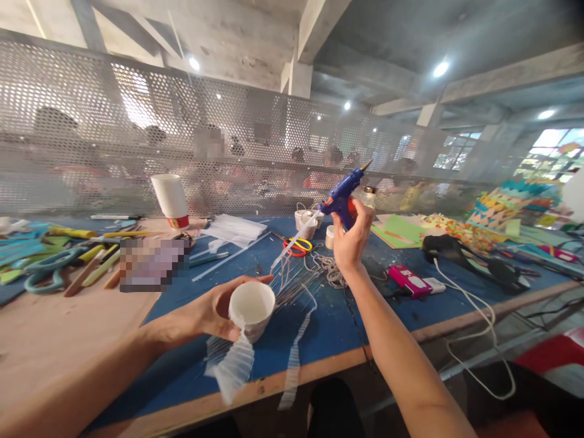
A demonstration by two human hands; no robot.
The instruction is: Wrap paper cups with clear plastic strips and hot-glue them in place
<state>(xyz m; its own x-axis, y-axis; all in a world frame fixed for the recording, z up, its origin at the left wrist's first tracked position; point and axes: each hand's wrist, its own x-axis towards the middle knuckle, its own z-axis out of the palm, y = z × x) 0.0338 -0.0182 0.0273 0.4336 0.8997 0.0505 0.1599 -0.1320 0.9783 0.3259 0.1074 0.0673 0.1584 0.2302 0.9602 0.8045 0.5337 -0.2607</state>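
Observation:
My left hand point(223, 307) is wrapped round a white paper cup point(252, 307), its open mouth tilted toward me. From the cup hangs a strip of pleated white paper point(235, 368). Raised over the table, my right hand point(353, 234) grips a blue hot glue gun point(343, 193), its nozzle pointing up and to the right. A pale glue stick point(294, 240) sticks out of the gun's back end, down toward the cup. Another pleated paper strip point(294, 359) droops over the table's front edge. Behind the cup lie thin wires point(298, 292) and grey cord point(329, 267).
A stack of paper cups point(170, 196) stands at the left back. Scissors point(297, 246) with red and yellow handles lie mid-table. Teal scissors point(48, 274) and markers lie left; a pink box point(409, 282) and white cable point(490, 316) right. A perforated metal screen point(255, 146) borders the back.

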